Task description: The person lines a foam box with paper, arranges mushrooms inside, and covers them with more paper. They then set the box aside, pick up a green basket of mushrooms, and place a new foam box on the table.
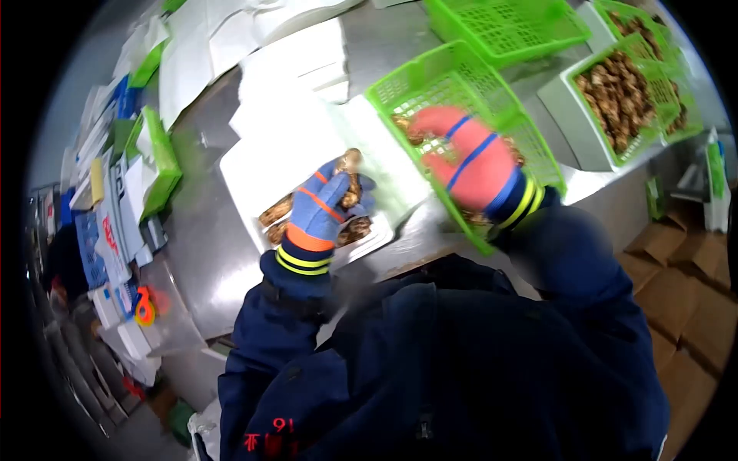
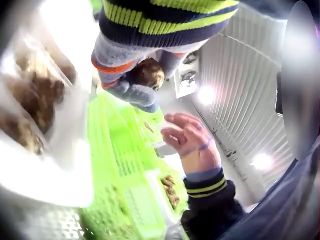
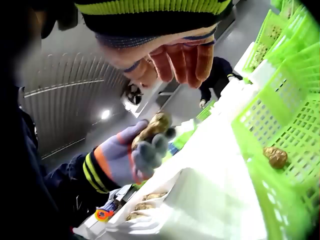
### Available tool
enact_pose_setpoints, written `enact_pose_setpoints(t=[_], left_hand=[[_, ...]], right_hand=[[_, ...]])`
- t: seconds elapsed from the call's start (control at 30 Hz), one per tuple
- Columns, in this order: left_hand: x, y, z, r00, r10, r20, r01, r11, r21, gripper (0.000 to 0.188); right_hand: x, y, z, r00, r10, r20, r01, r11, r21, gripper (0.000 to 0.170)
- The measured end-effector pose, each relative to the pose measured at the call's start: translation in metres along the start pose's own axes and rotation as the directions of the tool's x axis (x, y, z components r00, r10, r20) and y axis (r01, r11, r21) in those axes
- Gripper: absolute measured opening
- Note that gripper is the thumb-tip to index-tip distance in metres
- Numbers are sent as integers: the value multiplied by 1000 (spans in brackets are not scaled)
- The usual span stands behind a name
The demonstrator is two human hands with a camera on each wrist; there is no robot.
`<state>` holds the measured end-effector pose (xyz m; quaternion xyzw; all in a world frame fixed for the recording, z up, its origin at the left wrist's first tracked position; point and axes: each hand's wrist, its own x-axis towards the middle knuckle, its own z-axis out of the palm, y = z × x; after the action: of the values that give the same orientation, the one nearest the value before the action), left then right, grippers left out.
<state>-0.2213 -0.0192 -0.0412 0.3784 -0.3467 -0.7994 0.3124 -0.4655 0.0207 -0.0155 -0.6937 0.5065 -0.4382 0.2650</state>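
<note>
Navy cloth jacket nearest my cam; grey-blue-gloved L hand, grip pinching knobbly brown mushroom over white rect. box; pink-gloved R hand, grip slack, thumb apart, over green plastic basket.

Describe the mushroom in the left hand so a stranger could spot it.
In the head view, find the white box just left of a green basket. Over it is the blue-gloved left hand. It grips the mushroom, held up while its neighbours lie in the box.
</note>
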Motion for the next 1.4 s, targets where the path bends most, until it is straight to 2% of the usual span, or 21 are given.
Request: enact_pose_setpoints(t=[0.03, 0.07, 0.1, 0.13, 0.17, 0.2, 0.3, 0.37, 0.43, 0.6, 0.63, 0.7, 0.77, 0.83, 0.9, 0.97, 1.03, 1.07, 1.13, 1.23, 1.4], left_hand=[[-7, 25, -9, 995, 53, -88, -27, 963, 267, 35], [-11, 35, -36, 945, 300, -131, -178, 807, 563, 33], [-13, 43, -64, 846, 527, -83, -256, 538, 803, 33], [-14, 56, -88, 822, 570, -5, -239, 352, 905, 36], [-16, 64, -108, 803, 592, 75, -204, 155, 967, 40], [-15, 65, -124, 824, 555, 112, -156, 31, 987, 40], [-3, 51, -147, 887, 418, 193, -91, -252, 963, 39], [0, 39, -156, 894, 405, 193, -6, -420, 908, 40], [0, 36, -162, 922, 355, 153, 5, -406, 914, 41], [-3, 42, -182, 942, 258, 216, -104, -387, 916, 36], [-4, 45, -184, 944, 236, 231, -123, -397, 909, 35], [-4, 50, -180, 966, 186, 178, -102, -357, 928, 33], [-5, 58, -175, 986, 121, 119, -69, -354, 933, 32], [-4, 62, -177, 989, 99, 111, -69, -350, 934, 32], [-2, 66, -176, 989, 83, 124, -85, -374, 924, 32], [2, 65, -171, 978, 84, 189, -139, -406, 903, 34], [4, 61, -168, 964, 93, 248, -187, -428, 884, 34], [5, 62, -164, 986, 37, 163, -129, -454, 882, 32], [4, 62, -162, 988, 51, 144, -110, -416, 903, 31], [1, 57, -173, 979, 99, 179, -126, -399, 908, 31], [2, 61, -170, 989, 51, 135, -105, -395, 913, 33]], right_hand=[[4, 17, -6, 963, 256, -85, -259, 965, -35, 28], [13, 50, -6, 962, 268, -56, -272, 906, -325, 26], [14, 81, -2, 919, 387, 72, -282, 776, -565, 28], [19, 92, 5, 835, 510, 205, -239, 673, -700, 35], [24, 110, 18, 748, 604, 275, -294, 673, -678, 41], [29, 119, 32, 719, 645, 258, -341, 650, -679, 44], [42, 139, 61, 616, 744, 261, -431, 595, -679, 50], [33, 153, 74, 682, 703, 200, -470, 632, -616, 47], [34, 154, 75, 612, 762, 211, -545, 600, -585, 44], [20, 165, 70, 574, 803, 158, -705, 583, -403, 39], [28, 131, 64, 533, 831, 157, -799, 556, -230, 32], [34, 123, 47, 483, 863, 149, -871, 490, -16, 29], [25, 155, 30, 779, 624, -67, -623, 781, 42, 30], [57, 77, 30, 922, 362, -137, -383, 903, -193, 34], [78, 40, 64, 998, 60, -36, -64, 990, -124, 35], [99, 8, 96, 961, -211, 178, 260, 907, -331, 30], [115, 2, 126, 891, -119, 439, 325, 842, -430, 32], [119, 8, 137, 875, -106, 472, 346, 820, -457, 32], [120, 16, 152, 862, -66, 502, 352, 791, -500, 27], [113, 33, 150, 838, -193, 510, 422, 822, -382, 23], [117, 44, 143, 811, -149, 566, 379, 871, -313, 19]])
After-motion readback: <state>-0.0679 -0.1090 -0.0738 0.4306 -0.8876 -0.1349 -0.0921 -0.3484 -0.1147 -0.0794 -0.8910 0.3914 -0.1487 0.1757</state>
